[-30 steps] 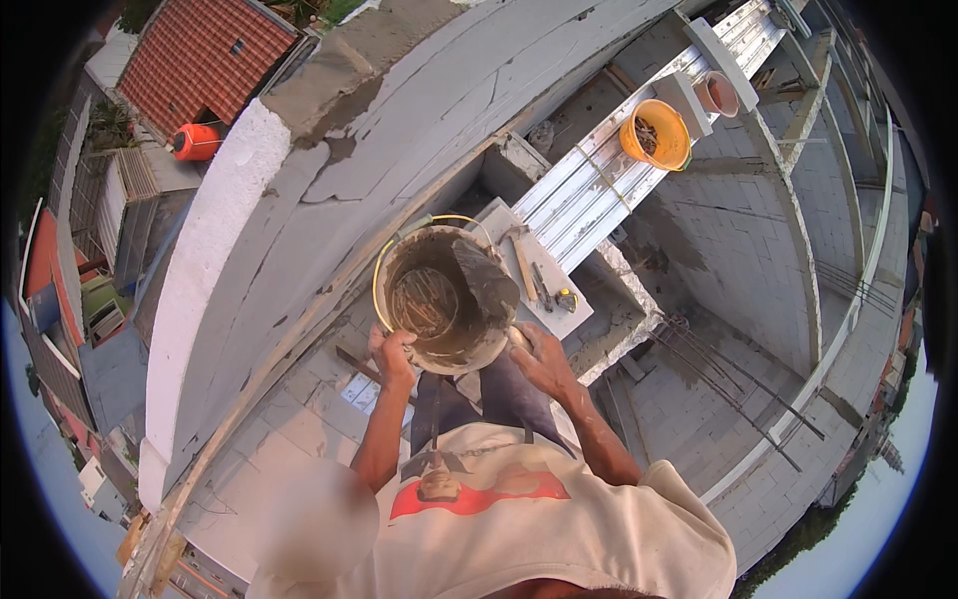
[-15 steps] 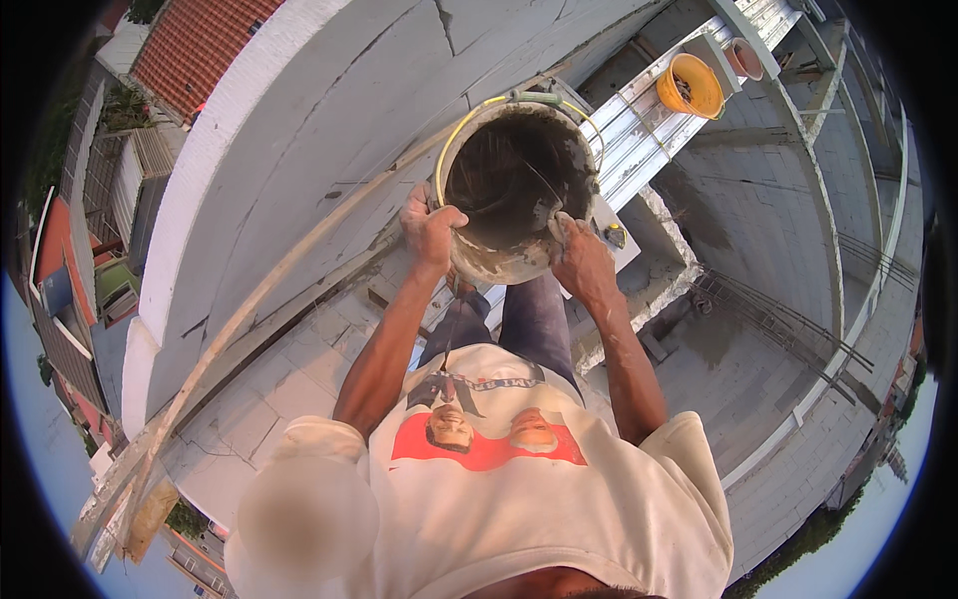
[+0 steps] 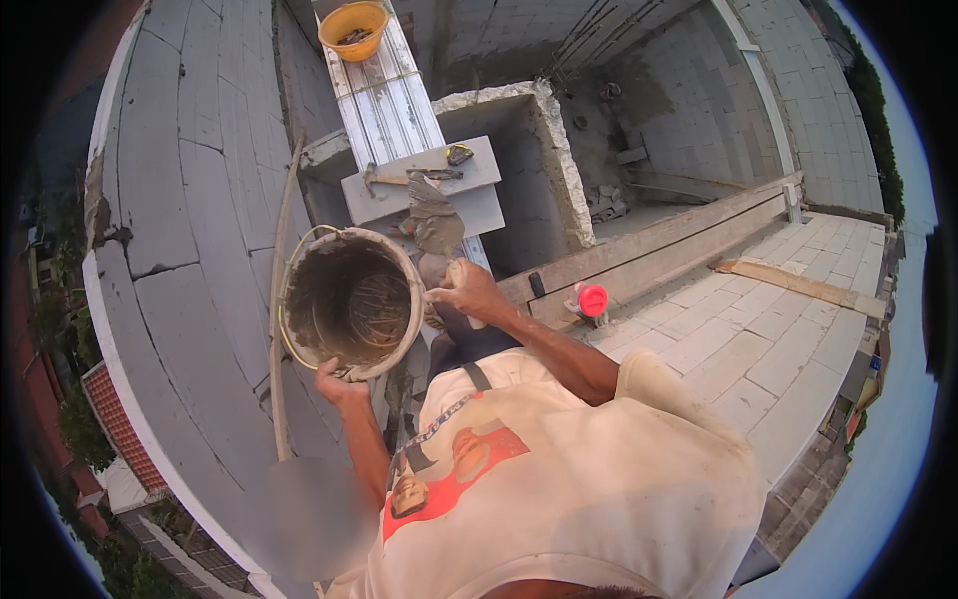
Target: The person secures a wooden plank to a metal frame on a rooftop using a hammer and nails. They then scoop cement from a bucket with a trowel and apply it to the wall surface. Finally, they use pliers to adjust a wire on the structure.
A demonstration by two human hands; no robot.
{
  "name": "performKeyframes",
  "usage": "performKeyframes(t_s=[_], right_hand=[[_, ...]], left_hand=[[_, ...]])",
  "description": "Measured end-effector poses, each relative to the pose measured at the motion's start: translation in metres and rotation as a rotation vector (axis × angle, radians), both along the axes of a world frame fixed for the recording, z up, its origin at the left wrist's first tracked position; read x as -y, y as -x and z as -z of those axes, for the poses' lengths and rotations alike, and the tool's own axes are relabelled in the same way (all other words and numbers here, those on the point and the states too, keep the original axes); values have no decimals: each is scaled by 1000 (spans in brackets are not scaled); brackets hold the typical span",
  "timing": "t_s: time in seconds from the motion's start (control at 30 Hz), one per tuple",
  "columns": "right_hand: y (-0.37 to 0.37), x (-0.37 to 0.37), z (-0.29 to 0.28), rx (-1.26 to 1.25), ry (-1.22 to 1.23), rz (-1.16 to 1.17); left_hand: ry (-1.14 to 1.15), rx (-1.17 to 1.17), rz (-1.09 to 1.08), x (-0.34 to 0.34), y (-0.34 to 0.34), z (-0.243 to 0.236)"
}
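A mortar-smeared bucket (image 3: 351,299) with a wire handle is tipped so its empty-looking inside faces me. My left hand (image 3: 339,384) grips its lower rim from beneath. My right hand (image 3: 471,293) is closed on the wooden handle of a trowel (image 3: 431,218). The trowel's grey blade, coated with mortar, points up beside the bucket's right rim. Both hands are held just in front of my chest, above my legs.
A grey board (image 3: 424,185) with a hammer and small tools lies on a ribbed metal plank (image 3: 384,95), with an orange bowl (image 3: 354,25) at its far end. A curved block wall (image 3: 190,250) runs left, with a thin lath (image 3: 279,319). A timber beam (image 3: 679,235) and a red-capped object (image 3: 592,299) lie right.
Both hands held the bucket's rim before. Now my right hand has left the rim and holds the trowel, and the bucket sits lower and to the left as the view swung round.
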State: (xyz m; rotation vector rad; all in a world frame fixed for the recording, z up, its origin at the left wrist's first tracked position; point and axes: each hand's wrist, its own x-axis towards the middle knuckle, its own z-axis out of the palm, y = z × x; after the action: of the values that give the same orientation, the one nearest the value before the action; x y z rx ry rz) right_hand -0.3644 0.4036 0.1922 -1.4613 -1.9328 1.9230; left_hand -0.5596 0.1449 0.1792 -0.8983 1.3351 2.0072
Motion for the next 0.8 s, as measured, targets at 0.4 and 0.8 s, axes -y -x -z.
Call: performKeyframes(t_s=[0.4, 0.8], right_hand=[[-7, 7, 24, -512, 597, 701], [-110, -53, 48, -497, 322, 1264]], left_hand=[[-36, -65, 573, -80, 41, -14], [372, -43, 1179, -3, 20, 29]])
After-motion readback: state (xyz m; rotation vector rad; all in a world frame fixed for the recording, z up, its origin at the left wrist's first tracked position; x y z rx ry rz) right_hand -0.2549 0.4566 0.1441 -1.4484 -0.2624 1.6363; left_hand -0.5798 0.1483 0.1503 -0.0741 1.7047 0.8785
